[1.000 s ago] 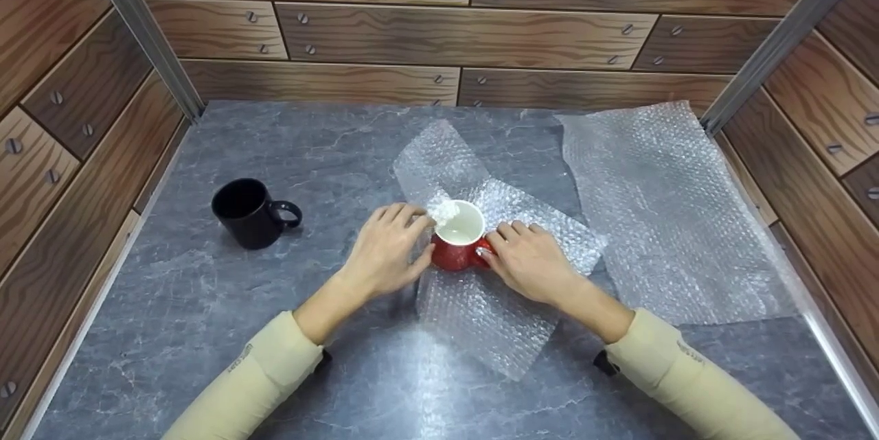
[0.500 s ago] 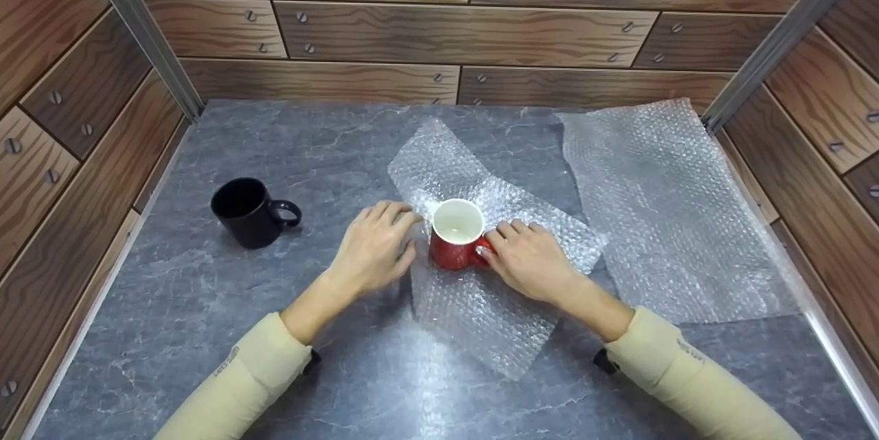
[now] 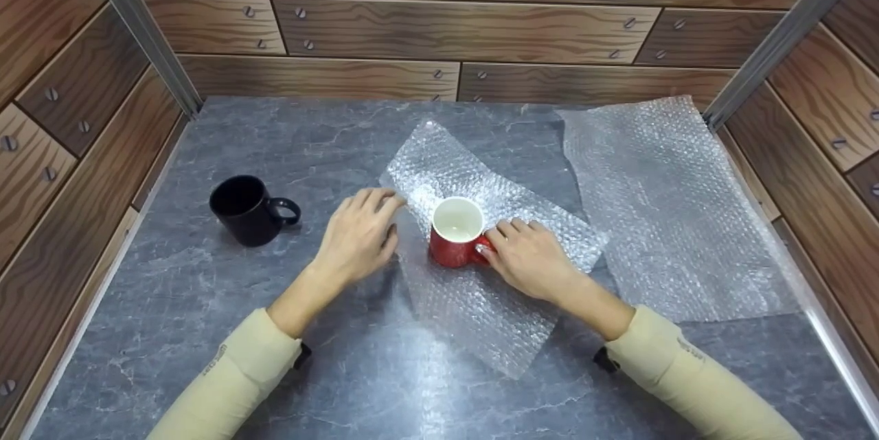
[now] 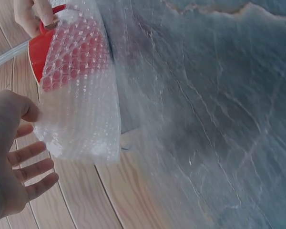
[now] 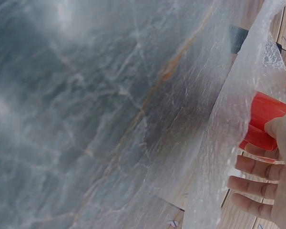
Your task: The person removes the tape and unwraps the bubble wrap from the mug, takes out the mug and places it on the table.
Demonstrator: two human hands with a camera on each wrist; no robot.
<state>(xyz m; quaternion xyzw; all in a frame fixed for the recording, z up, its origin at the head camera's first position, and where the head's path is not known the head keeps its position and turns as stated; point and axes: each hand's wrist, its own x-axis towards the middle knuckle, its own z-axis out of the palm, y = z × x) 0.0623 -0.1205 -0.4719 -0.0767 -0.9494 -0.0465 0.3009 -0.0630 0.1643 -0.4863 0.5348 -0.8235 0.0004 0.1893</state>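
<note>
A red mug (image 3: 452,251) with a white inside stands upright on a sheet of bubble wrap (image 3: 487,320). My right hand (image 3: 529,258) grips its handle from the right. In the right wrist view, the thumb and index finger of my right hand (image 5: 276,167) are at the red handle (image 5: 262,138). To the left of the mug is my left hand (image 3: 357,234), at the left edge of the wrap. The left wrist view shows the left fingers (image 4: 31,152) spread and relaxed beside the wrap (image 4: 81,129), which covers part of the mug's side in this view.
On the left of the grey marbled table (image 3: 329,145) stands a black mug (image 3: 247,213), its handle facing right. A second bubble wrap sheet (image 3: 673,220) lies flat at the right. Wood-patterned walls (image 3: 453,31) enclose the back and sides.
My left hand has drawn back leftward from the red mug. The wrap corner that was folded over the mug's rim has come down and spread out at the left. My right hand has stayed put.
</note>
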